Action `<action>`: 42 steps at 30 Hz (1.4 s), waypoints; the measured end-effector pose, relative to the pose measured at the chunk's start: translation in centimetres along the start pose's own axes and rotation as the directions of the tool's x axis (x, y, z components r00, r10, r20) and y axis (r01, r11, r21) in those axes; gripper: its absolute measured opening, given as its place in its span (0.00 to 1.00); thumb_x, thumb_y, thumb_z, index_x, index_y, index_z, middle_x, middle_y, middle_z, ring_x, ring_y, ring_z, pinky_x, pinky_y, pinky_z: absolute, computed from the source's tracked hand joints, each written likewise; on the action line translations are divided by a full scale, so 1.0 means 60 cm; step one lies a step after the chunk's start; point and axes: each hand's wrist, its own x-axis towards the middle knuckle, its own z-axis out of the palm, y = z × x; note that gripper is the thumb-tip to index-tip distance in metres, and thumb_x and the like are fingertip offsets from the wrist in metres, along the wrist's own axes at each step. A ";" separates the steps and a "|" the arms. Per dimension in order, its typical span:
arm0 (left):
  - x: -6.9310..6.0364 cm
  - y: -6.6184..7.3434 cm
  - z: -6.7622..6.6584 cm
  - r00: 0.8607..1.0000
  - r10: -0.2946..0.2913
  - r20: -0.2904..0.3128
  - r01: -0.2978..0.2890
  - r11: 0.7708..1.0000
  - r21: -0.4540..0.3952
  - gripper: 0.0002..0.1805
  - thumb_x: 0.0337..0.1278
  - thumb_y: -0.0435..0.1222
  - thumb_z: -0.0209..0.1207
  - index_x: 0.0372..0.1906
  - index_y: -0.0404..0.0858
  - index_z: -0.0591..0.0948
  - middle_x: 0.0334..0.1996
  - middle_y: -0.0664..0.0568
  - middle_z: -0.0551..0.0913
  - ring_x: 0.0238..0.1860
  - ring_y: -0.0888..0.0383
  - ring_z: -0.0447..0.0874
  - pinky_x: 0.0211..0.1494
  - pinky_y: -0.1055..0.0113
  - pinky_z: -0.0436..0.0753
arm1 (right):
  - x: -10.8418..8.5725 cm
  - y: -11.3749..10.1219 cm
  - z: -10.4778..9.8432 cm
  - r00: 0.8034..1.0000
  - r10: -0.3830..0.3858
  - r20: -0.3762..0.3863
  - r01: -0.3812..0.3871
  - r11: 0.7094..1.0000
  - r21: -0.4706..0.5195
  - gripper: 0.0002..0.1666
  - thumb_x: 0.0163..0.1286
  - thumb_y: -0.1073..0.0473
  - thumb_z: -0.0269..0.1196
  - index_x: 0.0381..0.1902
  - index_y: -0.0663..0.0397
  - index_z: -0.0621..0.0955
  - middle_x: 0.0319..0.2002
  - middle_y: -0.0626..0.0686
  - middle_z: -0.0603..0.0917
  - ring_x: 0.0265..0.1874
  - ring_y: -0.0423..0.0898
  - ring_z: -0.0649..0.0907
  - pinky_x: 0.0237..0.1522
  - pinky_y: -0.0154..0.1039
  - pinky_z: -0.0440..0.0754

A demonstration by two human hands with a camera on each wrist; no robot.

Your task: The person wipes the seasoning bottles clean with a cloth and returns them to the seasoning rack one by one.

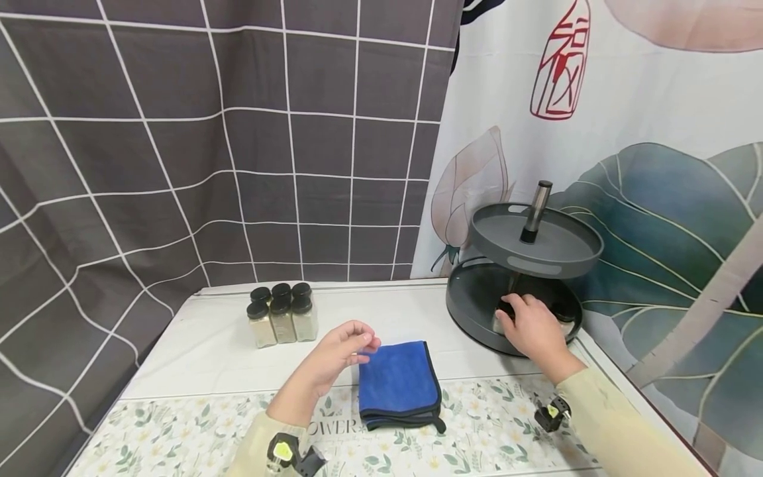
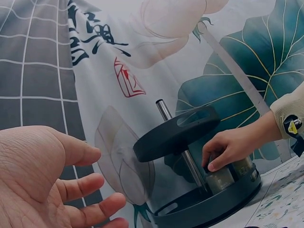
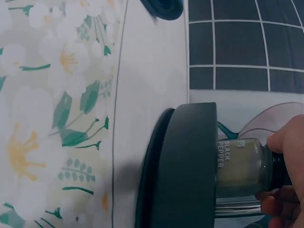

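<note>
My right hand reaches onto the lower tier of a dark grey two-tier round tray stand. Its thumb and fingers grip the black cap of a glass spice jar, whose label reads "BLACK PEPPER". The jar stands at the lower tier, partly behind the rim in the right wrist view. Close beside it on that tier is another spice jar, partly hidden by the hand. My left hand hovers over the table with loosely bent fingers and nothing held, just left of a folded blue cloth.
Several black-capped spice jars stand grouped at the back left of the white table. The stand's upper tier overhangs the lower one, with a metal post rising through it. Patterned curtains hang behind.
</note>
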 end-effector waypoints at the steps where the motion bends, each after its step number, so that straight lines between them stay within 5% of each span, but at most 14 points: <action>1: 0.000 0.000 -0.001 1.000 0.000 0.000 0.000 1.000 0.001 0.09 0.75 0.36 0.53 0.47 0.33 0.75 0.44 0.46 0.83 0.49 0.53 0.81 0.61 0.51 0.78 | 0.001 0.001 -0.001 1.000 0.002 0.008 -0.002 1.000 0.000 0.24 0.75 0.52 0.61 0.59 0.64 0.77 0.49 0.71 0.79 0.46 0.68 0.80 0.45 0.64 0.79; 11: -0.002 0.002 -0.004 1.000 -0.003 0.001 0.003 1.000 -0.003 0.09 0.74 0.37 0.53 0.46 0.34 0.75 0.44 0.44 0.83 0.49 0.50 0.81 0.62 0.49 0.78 | -0.009 0.042 -0.023 0.998 0.013 0.055 -0.013 1.000 0.004 0.22 0.72 0.52 0.62 0.57 0.59 0.79 0.43 0.66 0.82 0.29 0.54 0.81 0.27 0.53 0.80; 18: -0.004 0.006 -0.004 1.000 -0.004 0.005 0.004 1.000 0.006 0.10 0.75 0.37 0.53 0.46 0.33 0.75 0.43 0.45 0.83 0.48 0.52 0.81 0.61 0.51 0.78 | -0.023 0.086 -0.038 0.995 0.007 0.095 -0.013 0.998 0.059 0.20 0.74 0.54 0.59 0.59 0.57 0.78 0.49 0.69 0.79 0.26 0.49 0.82 0.25 0.49 0.79; 33: -0.004 0.004 -0.011 1.000 -0.010 0.005 0.010 1.000 0.007 0.10 0.75 0.38 0.53 0.45 0.34 0.75 0.43 0.46 0.84 0.47 0.54 0.82 0.62 0.48 0.77 | -0.024 0.145 -0.051 0.989 0.065 0.131 -0.079 0.991 0.108 0.24 0.75 0.53 0.57 0.62 0.62 0.75 0.62 0.78 0.62 0.39 0.66 0.81 0.34 0.61 0.79; 35: -0.004 0.004 -0.013 1.000 -0.008 0.004 0.008 1.000 0.013 0.10 0.75 0.38 0.52 0.45 0.33 0.75 0.43 0.46 0.83 0.47 0.54 0.82 0.62 0.48 0.77 | -0.026 0.139 -0.054 0.992 0.074 0.105 -0.086 0.990 0.115 0.27 0.75 0.51 0.57 0.64 0.62 0.73 0.64 0.79 0.59 0.47 0.71 0.77 0.41 0.66 0.75; 38: -0.004 0.004 -0.017 1.000 -0.003 -0.002 0.003 1.000 0.023 0.11 0.75 0.38 0.52 0.46 0.33 0.75 0.44 0.45 0.83 0.47 0.54 0.82 0.62 0.48 0.78 | -0.029 0.115 -0.052 0.998 0.031 -0.048 -0.024 0.991 0.135 0.27 0.71 0.53 0.61 0.62 0.63 0.73 0.63 0.78 0.62 0.53 0.75 0.70 0.48 0.71 0.68; 42: 0.001 0.008 -0.019 0.995 0.002 -0.102 0.003 0.999 0.050 0.10 0.74 0.36 0.52 0.45 0.31 0.76 0.42 0.44 0.83 0.43 0.54 0.82 0.58 0.50 0.80 | -0.031 0.035 -0.031 0.954 -0.169 -0.249 0.215 0.962 0.171 0.18 0.61 0.61 0.69 0.48 0.60 0.80 0.55 0.68 0.75 0.52 0.68 0.75 0.50 0.66 0.72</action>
